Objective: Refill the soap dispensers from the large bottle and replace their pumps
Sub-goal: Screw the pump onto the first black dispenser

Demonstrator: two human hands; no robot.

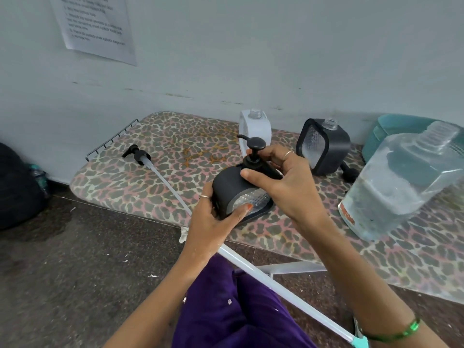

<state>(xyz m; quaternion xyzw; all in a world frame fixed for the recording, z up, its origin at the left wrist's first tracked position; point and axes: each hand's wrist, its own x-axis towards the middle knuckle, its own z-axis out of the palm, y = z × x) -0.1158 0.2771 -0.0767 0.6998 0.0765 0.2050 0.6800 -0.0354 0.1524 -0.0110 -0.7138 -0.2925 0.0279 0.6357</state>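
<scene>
My left hand [216,219] grips a black soap dispenser [232,188] with a clear ribbed window, tilted over the board's front edge. My right hand [281,179] is closed around the collar of the black pump [254,149] standing in its neck. A white dispenser [254,126] and a second black dispenser [325,146] stand behind, both with open necks. A loose black pump [139,155] with a long clear tube lies at the left. The large clear bottle [401,182] stands at the right, uncapped, partly filled.
Everything rests on a leopard-print ironing board [163,177] against a pale wall. A teal basket [391,131] sits behind the large bottle. Another black pump [350,172] lies beside the second black dispenser. A dark bag [17,187] sits on the floor at left.
</scene>
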